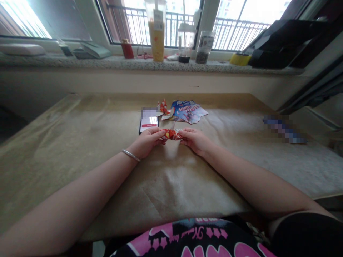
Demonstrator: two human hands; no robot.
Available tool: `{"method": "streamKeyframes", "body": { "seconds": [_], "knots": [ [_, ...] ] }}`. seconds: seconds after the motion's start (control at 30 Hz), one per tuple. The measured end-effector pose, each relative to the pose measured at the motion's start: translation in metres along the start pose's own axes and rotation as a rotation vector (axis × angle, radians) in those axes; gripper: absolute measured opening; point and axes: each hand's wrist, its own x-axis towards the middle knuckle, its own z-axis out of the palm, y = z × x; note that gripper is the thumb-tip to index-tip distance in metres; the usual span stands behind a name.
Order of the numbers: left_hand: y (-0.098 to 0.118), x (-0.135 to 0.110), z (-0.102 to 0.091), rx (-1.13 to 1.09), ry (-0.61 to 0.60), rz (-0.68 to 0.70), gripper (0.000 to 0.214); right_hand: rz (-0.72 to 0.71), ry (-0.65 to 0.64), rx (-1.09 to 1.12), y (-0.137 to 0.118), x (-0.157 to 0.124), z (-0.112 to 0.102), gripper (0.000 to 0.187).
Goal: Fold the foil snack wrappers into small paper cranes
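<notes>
Between my two hands is a small red, yellow and white piece of printed paper (172, 134), folded or crumpled. My left hand (151, 138), with a silver bangle at the wrist, pinches its left end. On its right end, my right hand (195, 140) closes with thumb and fingers. A phone (149, 123) with a lit screen lies just beyond my left hand. Past the held paper stands a folded red and white paper shape (164, 109), beside a fanned pile of blue printed sheets (187, 111).
A cloth-like tan cover lies over the table (80, 142). At the right lies a long bluish item (285, 131), blurred out. On the windowsill (107, 64) stand a tall yellow-filled container (157, 39), clear cups, a red jar (127, 49) and a yellow roll (240, 59).
</notes>
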Motion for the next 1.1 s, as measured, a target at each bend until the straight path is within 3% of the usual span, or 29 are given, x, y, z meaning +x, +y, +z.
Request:
{"method": "streamKeyframes", "body": {
  "seconds": [0.53, 0.8, 1.1],
  "knots": [
    [-0.0005, 0.0007, 0.0017, -0.096, -0.058, -0.076, 0.030, 0.005, -0.056, 0.093, 0.0030, 0.0015, -0.0026, 0.009],
    [0.0000, -0.0003, 0.0040, -0.094, -0.048, -0.066, 0.026, 0.103, -0.090, 0.180, 0.0008, 0.0001, -0.0024, 0.010],
    [-0.0026, 0.0046, 0.0016, -0.125, -0.030, -0.105, 0.022, 0.170, 0.021, 0.194, -0.0052, 0.0005, 0.0039, 0.019]
  ]
}}
